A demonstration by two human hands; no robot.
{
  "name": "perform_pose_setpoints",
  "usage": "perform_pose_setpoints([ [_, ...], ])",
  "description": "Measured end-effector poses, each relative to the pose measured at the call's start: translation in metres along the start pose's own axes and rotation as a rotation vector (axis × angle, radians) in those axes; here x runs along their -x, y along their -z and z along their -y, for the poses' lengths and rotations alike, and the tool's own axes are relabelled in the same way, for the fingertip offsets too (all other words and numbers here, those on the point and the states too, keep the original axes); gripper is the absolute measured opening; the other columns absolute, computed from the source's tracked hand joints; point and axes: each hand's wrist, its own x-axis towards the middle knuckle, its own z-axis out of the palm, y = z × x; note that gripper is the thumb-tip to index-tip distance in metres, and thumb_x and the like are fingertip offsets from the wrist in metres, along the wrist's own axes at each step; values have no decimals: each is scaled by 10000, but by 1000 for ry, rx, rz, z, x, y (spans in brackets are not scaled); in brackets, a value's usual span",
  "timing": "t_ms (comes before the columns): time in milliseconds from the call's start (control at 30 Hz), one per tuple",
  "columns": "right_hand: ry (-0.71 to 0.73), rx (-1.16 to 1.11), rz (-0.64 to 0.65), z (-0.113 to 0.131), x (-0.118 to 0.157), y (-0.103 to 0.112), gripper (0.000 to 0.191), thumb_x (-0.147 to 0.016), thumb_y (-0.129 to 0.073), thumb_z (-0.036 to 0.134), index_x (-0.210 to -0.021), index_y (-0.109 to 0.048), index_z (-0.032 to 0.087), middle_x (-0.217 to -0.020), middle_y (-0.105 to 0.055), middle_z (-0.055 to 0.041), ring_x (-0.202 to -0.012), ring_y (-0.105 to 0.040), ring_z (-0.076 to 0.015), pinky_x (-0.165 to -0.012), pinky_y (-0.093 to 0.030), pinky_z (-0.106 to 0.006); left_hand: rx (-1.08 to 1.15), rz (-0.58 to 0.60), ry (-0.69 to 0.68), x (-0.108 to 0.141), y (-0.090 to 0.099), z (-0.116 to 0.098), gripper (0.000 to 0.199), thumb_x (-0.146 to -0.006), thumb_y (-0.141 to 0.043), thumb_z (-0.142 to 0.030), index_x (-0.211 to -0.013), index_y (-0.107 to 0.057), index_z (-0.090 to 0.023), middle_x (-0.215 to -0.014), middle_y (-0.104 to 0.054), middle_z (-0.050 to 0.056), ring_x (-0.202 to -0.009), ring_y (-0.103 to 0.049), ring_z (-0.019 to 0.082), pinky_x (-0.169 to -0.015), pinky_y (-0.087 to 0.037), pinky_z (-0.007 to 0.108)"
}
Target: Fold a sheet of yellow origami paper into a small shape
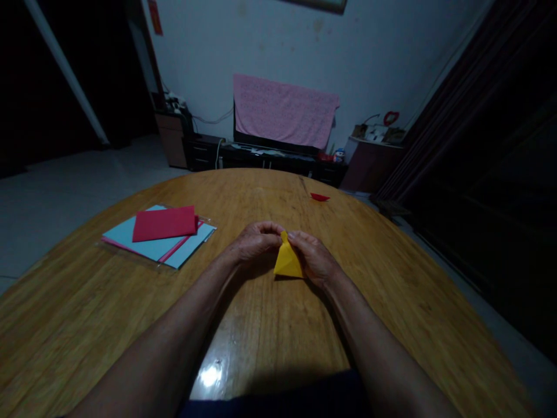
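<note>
Yellow folded paper (289,262) is held over the middle of a round wooden worktop (265,325), its narrow tip pinched between two bare hands, its wide end toward the near side. The left hand (260,240) grips at the tip's left, fingers curled in; the right hand (317,257) closes on the tip and right edge. At left, a red folded sheet (164,224) lies atop light-blue paper (150,248); a small red folded piece (319,197) rests at the far right.
</note>
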Motion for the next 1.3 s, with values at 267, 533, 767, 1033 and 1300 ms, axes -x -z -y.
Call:
perform_pose_setpoints([
  [267, -7, -16, -1, 0, 0, 0, 147, -687, -703, 316, -729, -643, 188, -633, -620, 13, -561, -529, -114, -561, -407, -230, 55, -48, -2, 8, -13, -3, 167, -546, -599, -21, -650, -592, -151, -490, -556, -32, -445, -510, 91, -508, -402, 234],
  [533, 26, -21, -22, 0, 0, 0, 160, -683, -693, 325, -698, -616, 185, -608, -601, 26, -535, -506, -102, -547, -383, -228, 35, -106, -39, 10, -20, -1, 151, -554, -631, -60, -662, -589, -156, -507, -574, -18, -444, -514, 97, -480, -384, 226],
  [767, 8, -49, -34, -1, -2, 3, 183, -647, -712, 327, -695, -605, 187, -621, -603, 33, -546, -521, -107, -559, -396, -238, -1, -104, -106, 4, -16, 15, 164, -591, -593, -102, -733, -599, -184, -484, -522, -50, -384, -431, 77, -421, -329, 215],
  [1033, 25, -24, -48, -5, -3, 6, 211, -653, -718, 356, -711, -612, 182, -639, -599, 26, -555, -522, -107, -546, -397, -234, -25, -90, -148, 1, -12, 22, 129, -623, -622, -133, -743, -605, -178, -507, -523, -52, -402, -435, 72, -427, -327, 212],
  [1300, 64, 70, -114, -8, -2, 4, 283, -677, -707, 434, -754, -624, 175, -664, -609, 17, -571, -528, -115, -558, -400, -238, -29, -168, -216, -5, -10, 29, 117, -640, -680, -216, -719, -609, -166, -503, -526, -49, -416, -434, 65, -430, -328, 198],
])
